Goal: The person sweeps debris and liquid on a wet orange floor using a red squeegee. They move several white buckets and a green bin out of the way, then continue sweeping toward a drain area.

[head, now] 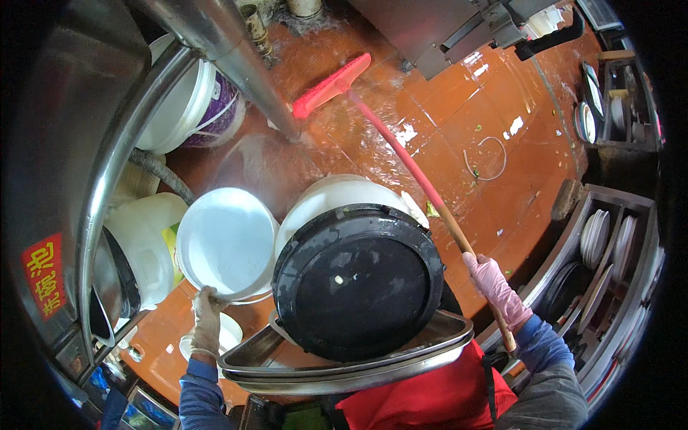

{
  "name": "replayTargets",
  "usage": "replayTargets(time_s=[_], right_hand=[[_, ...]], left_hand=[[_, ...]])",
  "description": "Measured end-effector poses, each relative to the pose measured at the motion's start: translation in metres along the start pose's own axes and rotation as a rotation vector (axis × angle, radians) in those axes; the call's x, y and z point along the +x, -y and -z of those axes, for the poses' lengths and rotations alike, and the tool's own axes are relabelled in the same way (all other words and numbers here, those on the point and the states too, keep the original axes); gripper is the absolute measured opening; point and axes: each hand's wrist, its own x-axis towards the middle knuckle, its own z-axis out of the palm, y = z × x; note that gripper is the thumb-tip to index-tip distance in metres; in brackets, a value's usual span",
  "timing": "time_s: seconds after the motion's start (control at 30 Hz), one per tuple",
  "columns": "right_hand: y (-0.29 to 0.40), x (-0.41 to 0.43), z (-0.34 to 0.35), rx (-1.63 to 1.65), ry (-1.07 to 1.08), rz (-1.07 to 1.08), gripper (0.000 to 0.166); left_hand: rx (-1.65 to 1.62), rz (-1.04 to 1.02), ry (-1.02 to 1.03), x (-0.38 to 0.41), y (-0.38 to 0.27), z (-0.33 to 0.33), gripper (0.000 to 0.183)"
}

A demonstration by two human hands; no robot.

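Observation:
My left hand, in a pale translucent glove, grips the near rim of a white plastic bucket. The bucket's mouth tilts up toward me, and its inside looks pale and bare. In a pink glove, my right hand is closed around the wooden lower part of a long broom handle. That handle turns pink farther up and ends in a red broom head resting on the wet tiled floor. Between my hands stands a large white tub with a black lid leaning over it.
Stacked steel trays lie below the lid. Left are a steel sink edge, a steel leg, a purple-labelled bucket and a white jug. A plate rack stands right. A thin white loop lies on the floor.

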Motion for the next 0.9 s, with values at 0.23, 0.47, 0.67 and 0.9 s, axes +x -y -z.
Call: replayTargets(time_s=[0.23, 0.47, 0.67, 0.9], right_hand=[[0.011, 0.007, -0.007, 0.037, -0.008, 0.119, 0.043], [0.109, 0.069, -0.018, -0.547, -0.042, 0.609, 0.018], [0.132, 0.083, -0.013, -0.591, 0.020, 0.228, 0.030], [-0.070, 0.009, 0.034, -0.452, -0.065, -0.071, 0.059]], left_hand=[[1.274, -0.313, 0.199, -0.024, 0.054, 0.044, 0.012], [-0.368, 0.242, 0.227, -0.025, 0.129, 0.069, 0.040], [-0.501, 0.312, 0.167, -0.027, 0.133, 0.050, 0.037], [-0.119, 0.205, 0.206, -0.065, 0.095, 0.063, 0.034]])
